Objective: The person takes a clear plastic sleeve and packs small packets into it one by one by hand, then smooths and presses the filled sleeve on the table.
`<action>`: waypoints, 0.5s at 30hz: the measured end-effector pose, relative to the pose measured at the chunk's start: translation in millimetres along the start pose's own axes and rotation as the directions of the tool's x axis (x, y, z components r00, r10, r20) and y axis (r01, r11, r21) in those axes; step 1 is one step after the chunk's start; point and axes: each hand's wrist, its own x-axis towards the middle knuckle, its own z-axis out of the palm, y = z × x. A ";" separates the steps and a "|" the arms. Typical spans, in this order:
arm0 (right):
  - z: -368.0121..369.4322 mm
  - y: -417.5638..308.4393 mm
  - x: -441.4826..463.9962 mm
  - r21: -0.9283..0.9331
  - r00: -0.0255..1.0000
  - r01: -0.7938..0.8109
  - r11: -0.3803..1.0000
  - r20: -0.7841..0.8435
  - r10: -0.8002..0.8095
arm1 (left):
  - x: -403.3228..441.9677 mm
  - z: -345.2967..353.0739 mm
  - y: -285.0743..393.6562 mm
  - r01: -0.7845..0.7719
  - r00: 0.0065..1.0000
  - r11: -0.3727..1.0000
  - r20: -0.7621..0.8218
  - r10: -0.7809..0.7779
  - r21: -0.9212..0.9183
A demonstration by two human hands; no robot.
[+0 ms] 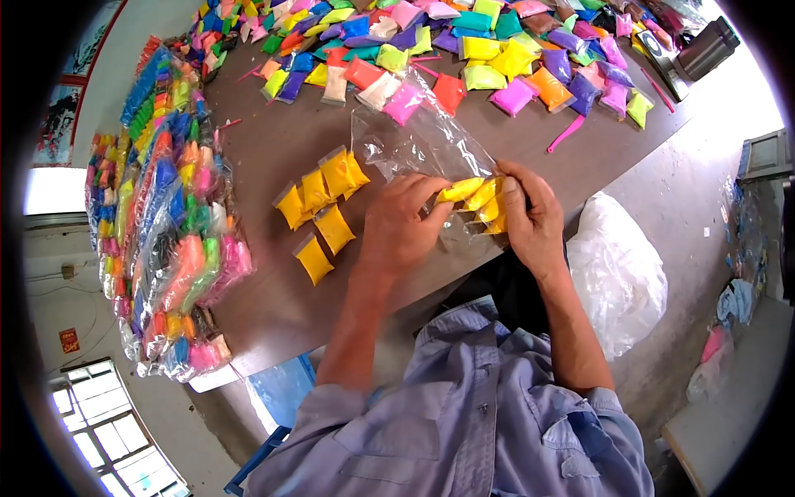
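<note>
To keep the yellow packets (482,197) neatly in line against the clear bag (426,142) over the desk (257,166), the right hand (534,214) does well pinching them lightly, while the left hand (404,217), curled at their other end, its grip unclear, steadies the film.

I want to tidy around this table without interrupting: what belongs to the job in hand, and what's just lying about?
Job in hand:
held yellow packets
clear plastic bag
loose yellow packets, likely

Apparently just lying about:
dark tumbler
curved pink stick
white plastic bag
multicoloured packets, unhandled now
</note>
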 end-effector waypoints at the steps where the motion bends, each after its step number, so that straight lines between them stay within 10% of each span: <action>1: 0.2 0.7 1.0 0.031 1.000 0.001 1.000 -0.010 -0.001 | 0.1 1.1 -0.7 0.003 1.000 1.000 0.000 -0.003 -0.002; 15: -5.0 -11.3 6.6 -0.105 0.994 0.060 0.993 0.100 -0.049 | 0.1 26.9 -15.6 -0.090 0.996 0.996 -0.015 0.090 -0.005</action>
